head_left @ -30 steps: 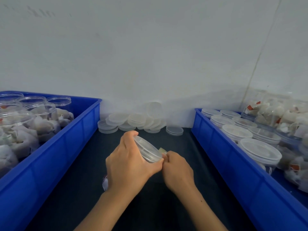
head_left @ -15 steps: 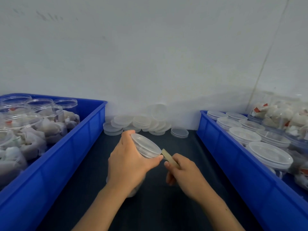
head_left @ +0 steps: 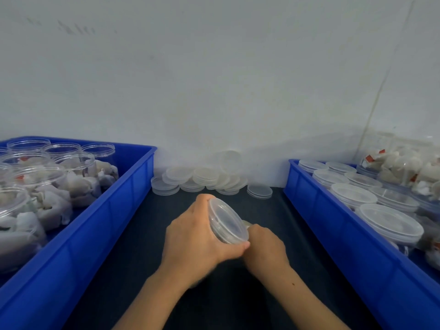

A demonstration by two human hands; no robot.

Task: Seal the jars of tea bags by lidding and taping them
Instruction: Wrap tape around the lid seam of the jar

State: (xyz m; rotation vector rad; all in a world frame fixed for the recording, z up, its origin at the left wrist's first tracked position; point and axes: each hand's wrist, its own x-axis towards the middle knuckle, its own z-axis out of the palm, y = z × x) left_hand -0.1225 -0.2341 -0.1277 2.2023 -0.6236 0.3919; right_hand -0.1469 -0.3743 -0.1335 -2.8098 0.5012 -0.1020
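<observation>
Two blue bins (head_left: 78, 234) flank a dark table (head_left: 133, 270); above it the left hand (head_left: 195, 244) wraps a lidded jar (head_left: 227, 222), tilted rightward. The right hand (head_left: 266, 248) touches the lid's lower rim, fingers curled, pinching a barely visible tape strip (head_left: 246, 223)

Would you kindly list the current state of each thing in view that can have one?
Held jar: lidded, tilted, top toward the right.
Left hand: grips the held jar.
Right hand: at the lid's rim; its fingers are hidden.
Jars in left bin: open, filled with tea bags.
Jars in right bin: lidded.
Spare lids: loose, stacked by the wall.
</observation>
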